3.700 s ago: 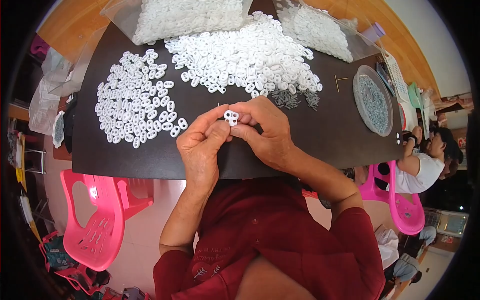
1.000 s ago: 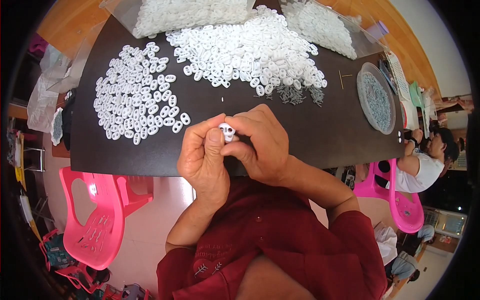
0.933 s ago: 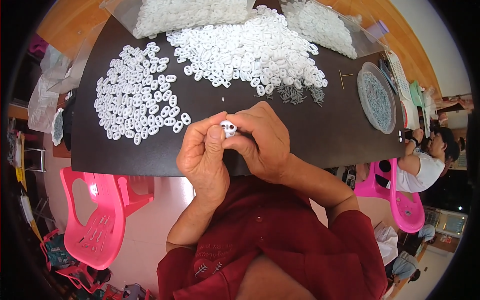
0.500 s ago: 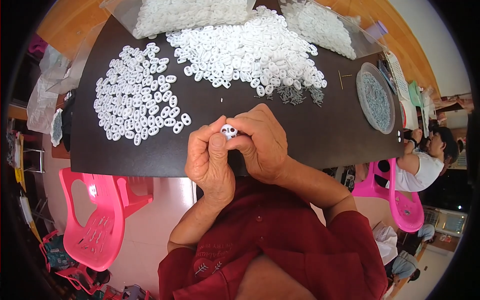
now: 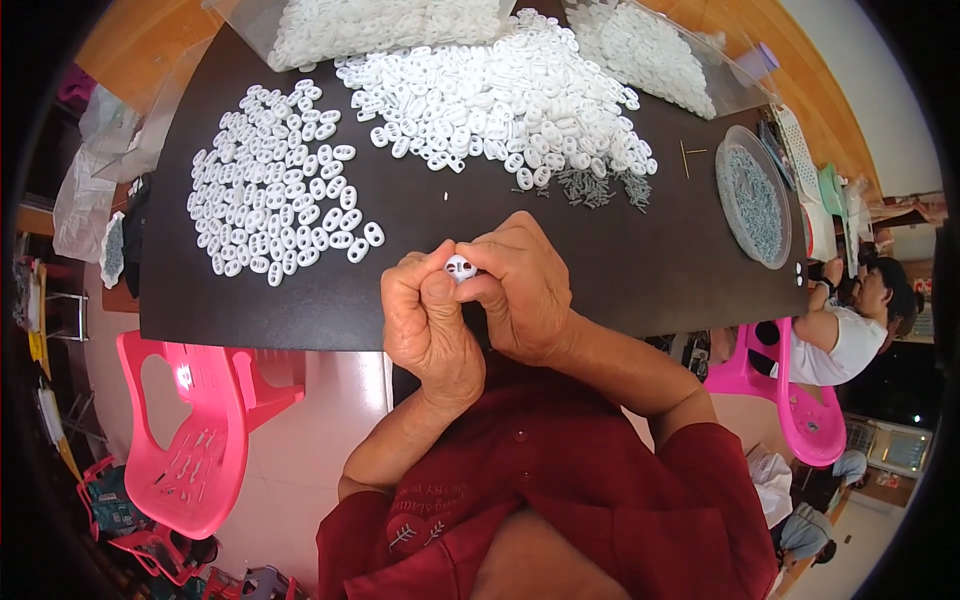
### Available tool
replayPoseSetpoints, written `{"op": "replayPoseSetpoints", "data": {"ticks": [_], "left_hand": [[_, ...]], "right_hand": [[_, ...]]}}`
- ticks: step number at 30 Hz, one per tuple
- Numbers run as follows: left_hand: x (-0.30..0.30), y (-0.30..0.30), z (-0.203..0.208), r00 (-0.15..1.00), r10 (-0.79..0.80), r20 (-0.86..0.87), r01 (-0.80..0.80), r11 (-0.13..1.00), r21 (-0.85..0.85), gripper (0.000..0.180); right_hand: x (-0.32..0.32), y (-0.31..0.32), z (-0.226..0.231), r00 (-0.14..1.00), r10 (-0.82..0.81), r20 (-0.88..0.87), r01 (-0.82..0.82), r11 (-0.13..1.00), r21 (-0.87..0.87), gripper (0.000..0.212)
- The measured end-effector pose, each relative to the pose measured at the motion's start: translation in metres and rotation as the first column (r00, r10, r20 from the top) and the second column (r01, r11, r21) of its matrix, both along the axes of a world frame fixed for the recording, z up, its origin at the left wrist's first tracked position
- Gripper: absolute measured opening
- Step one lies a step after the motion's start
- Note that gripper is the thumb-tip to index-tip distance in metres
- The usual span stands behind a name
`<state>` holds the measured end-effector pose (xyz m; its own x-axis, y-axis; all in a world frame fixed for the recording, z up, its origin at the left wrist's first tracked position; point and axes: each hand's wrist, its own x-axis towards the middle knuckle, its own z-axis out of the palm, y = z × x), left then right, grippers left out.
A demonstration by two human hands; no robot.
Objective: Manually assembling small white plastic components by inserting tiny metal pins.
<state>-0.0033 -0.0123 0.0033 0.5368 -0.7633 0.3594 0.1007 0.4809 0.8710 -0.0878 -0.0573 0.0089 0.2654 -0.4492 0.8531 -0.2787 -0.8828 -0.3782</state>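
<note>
Between my two hands, over the front of the dark table [image 5: 330, 310], is a small white two-holed oval plastic piece [image 5: 460, 268]. My left hand [image 5: 428, 320] pinches it from the left, its thumb on top. From the right, the thumb and forefinger of my right hand [image 5: 525, 290] press on it. My fingers cover its edges. Beyond my hands a big heap of loose white oval pieces [image 5: 500, 100] lies on the table. To the left spreads a flatter group of two-holed white pieces [image 5: 265, 190]. Small grey screws [image 5: 590, 188] lie at the heap's near edge.
A round clear tub [image 5: 783, 210] of grey screws stands at the right. Clear bins of white pieces, one at the back [image 5: 400, 25] and one at the back right [image 5: 650, 55], border the heap. Pink chairs [image 5: 190, 430] stand by the table; another person [image 5: 850, 325] sits at the right.
The thumbs and fingers have closed in on the white piece, and less of it shows. My left hand has shifted slightly to the right.
</note>
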Motion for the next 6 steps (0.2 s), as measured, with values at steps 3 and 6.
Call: {"op": "replayPoseSetpoints", "data": {"ticks": [3, 6], "left_hand": [[0.0003, 0.0007, -0.0004, 1.000, -0.007, 0.012, 0.007, 1.000, 0.006, 0.018], [0.0013, 0.0018, -0.0029, 0.997, -0.010, 0.073, 0.008, 1.000, 0.018, 0.018]], "right_hand": [[-0.0022, 0.0011, -0.0026, 1.000, -0.011, -0.017, 0.011, 1.000, 0.025, 0.020], [-0.0038, 0.0021, -0.0028, 0.999, -0.007, -0.035, 0.007, 1.000, 0.019, 0.019]]}}
